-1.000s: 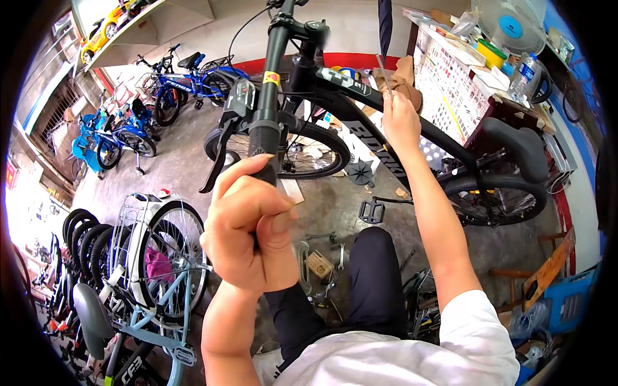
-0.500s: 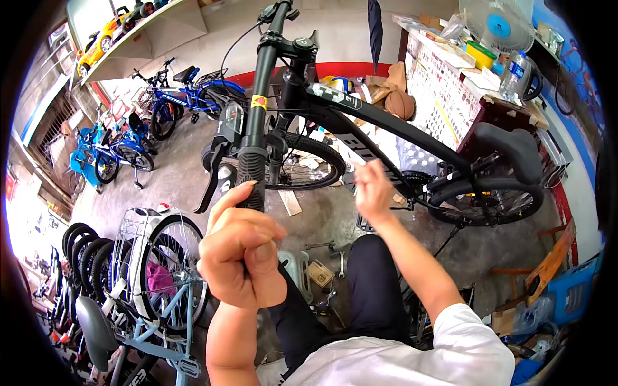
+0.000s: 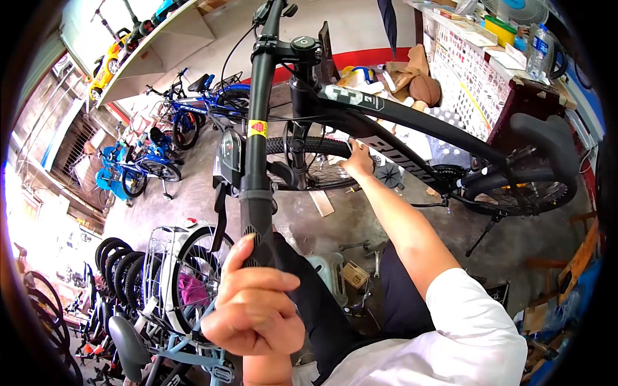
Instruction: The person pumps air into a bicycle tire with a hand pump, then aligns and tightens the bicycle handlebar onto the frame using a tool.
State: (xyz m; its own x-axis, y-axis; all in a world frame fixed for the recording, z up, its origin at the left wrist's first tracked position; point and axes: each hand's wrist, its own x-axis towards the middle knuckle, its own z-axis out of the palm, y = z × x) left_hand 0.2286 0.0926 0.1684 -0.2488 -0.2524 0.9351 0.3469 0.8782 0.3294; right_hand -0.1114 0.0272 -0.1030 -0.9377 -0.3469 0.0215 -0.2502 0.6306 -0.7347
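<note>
A black bicycle stands in front of me, its handlebar (image 3: 261, 83) pointing toward me and its frame (image 3: 412, 122) stretching to the right. My left hand (image 3: 257, 305) is closed around the end of the black handlebar grip (image 3: 257, 222), with a finger lying along the rubber. Beside the grip are a brake lever (image 3: 219, 222) and a shifter (image 3: 230, 154). Lower down, my right hand (image 3: 358, 161) is at the rear edge of the front wheel (image 3: 312, 147), its fingers bent over the tyre. Part of those fingers is hidden from me.
Wrenches (image 3: 377, 264) and a small box (image 3: 355, 275) lie on the floor between my legs. A light-blue bicycle (image 3: 187, 344) and several tyres (image 3: 109, 257) stand at left. Blue children's bikes (image 3: 199, 103) are behind. A cluttered counter (image 3: 470, 83) runs along the right.
My right hand has moved forward and left from beside the frame to the front tyre. My left hand stays at the grip. The view has shifted, with the scene moving right.
</note>
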